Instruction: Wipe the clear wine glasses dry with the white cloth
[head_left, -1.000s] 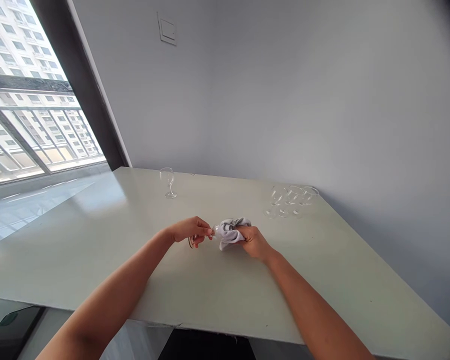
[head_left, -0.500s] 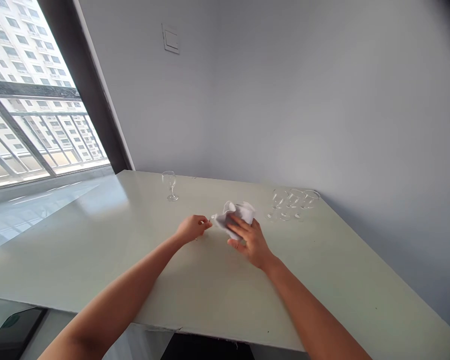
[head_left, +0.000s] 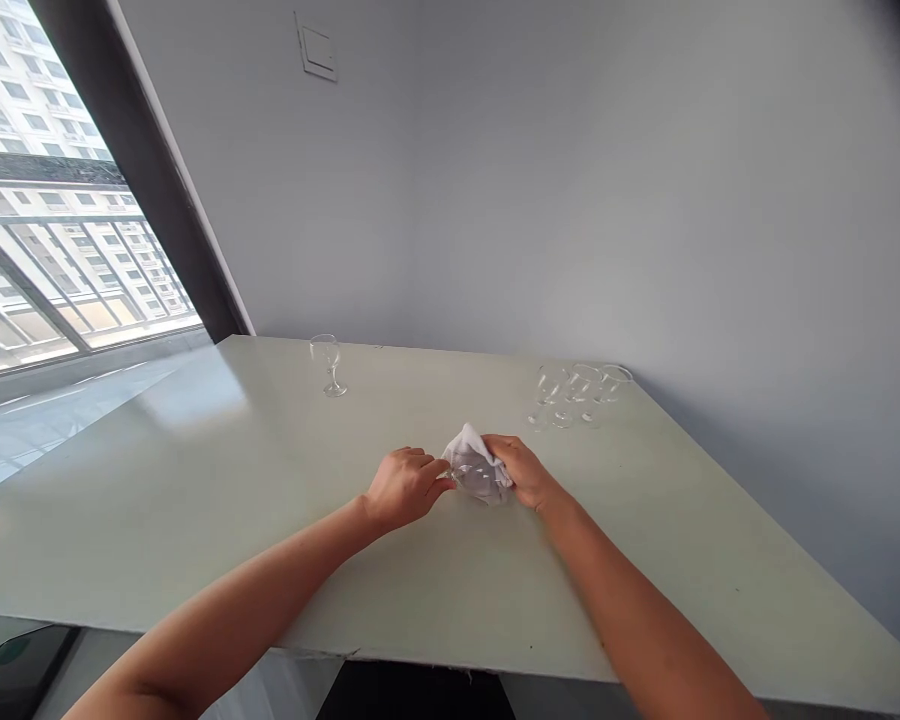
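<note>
A clear stemmed glass (head_left: 481, 482) lies tilted on its side between my hands, its bowl towards the right. My left hand (head_left: 409, 487) is closed around the stem end, and its fingers hide the foot. A white cloth (head_left: 468, 442) wraps behind and over the bowl. My right hand (head_left: 521, 468) grips the cloth at the bowl's right side, with the fingers partly hidden behind the cloth. Both hands are just above the pale tabletop (head_left: 450, 590).
One stemmed glass (head_left: 328, 365) stands upright at the back left of the table. Several more stemmed glasses (head_left: 581, 395) stand grouped at the back right near the grey wall (head_left: 645, 200). A window (head_left: 37, 200) is on the left.
My right hand has shifted from lying over the cloth to holding it at the glass's right side. The bowl now shows in front of the cloth. My left hand moved slightly right and nearer.
</note>
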Tool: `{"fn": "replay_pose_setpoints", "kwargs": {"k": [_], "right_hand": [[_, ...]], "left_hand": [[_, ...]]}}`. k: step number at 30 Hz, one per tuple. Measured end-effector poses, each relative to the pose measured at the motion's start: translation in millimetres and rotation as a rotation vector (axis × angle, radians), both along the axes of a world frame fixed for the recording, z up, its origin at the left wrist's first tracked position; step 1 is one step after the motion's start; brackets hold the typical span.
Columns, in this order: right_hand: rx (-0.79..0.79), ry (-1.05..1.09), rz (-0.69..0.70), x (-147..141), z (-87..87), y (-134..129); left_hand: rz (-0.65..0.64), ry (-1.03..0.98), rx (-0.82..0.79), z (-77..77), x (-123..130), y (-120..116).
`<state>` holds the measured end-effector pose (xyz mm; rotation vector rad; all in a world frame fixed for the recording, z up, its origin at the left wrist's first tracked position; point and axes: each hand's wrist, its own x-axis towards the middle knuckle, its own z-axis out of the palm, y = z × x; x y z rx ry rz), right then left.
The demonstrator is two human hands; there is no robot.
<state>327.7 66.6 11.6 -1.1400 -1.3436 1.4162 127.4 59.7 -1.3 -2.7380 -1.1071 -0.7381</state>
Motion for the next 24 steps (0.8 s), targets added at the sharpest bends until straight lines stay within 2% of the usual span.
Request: {"fn": "replay_pose_setpoints", "kwargs": {"k": [3, 6, 9, 12, 15, 18, 20, 22, 24], "right_hand": [[-0.18, 0.379, -0.161, -4, -8.0, 5], [-0.215, 0.554, -0.303, -19, -13.3, 3], [-0.14, 0.617, -0.285, -35, -12.5, -7], [-0.052, 0.579, -0.184, -50, -10.8, -21], [-0.011, 0.52, -0.119, -63, -13.1, -32], [-0.012, 0.516, -0.114, -69, -16.5, -35], [-0.035, 0.533, -0.12, -67, -16.9, -33], [-0.073, 0.542, -0.14, -61, -15.1, -29], [-0.111, 0.542, -0.161, -53, -12.1, -25]], "left_hand": [[0.08, -0.103, -0.114, 0.6, 2, 0], [0.193, -0.245, -0.284, 2.9, 3, 3], [0.26, -0.386, -0.418, 4.5, 4, 5], [0.301, -0.492, -0.479, 3.9, 9, 5], [0.255, -0.548, -0.386, 0.9, 17, 1], [0.189, -0.561, -0.218, -1.4, 25, -8], [0.171, -0.561, -0.166, 0.2, 28, -15], [0.107, -0.589, -0.204, 4.4, 28, -19], [-0.037, -0.674, -0.346, 9.5, 26, -20]]}}
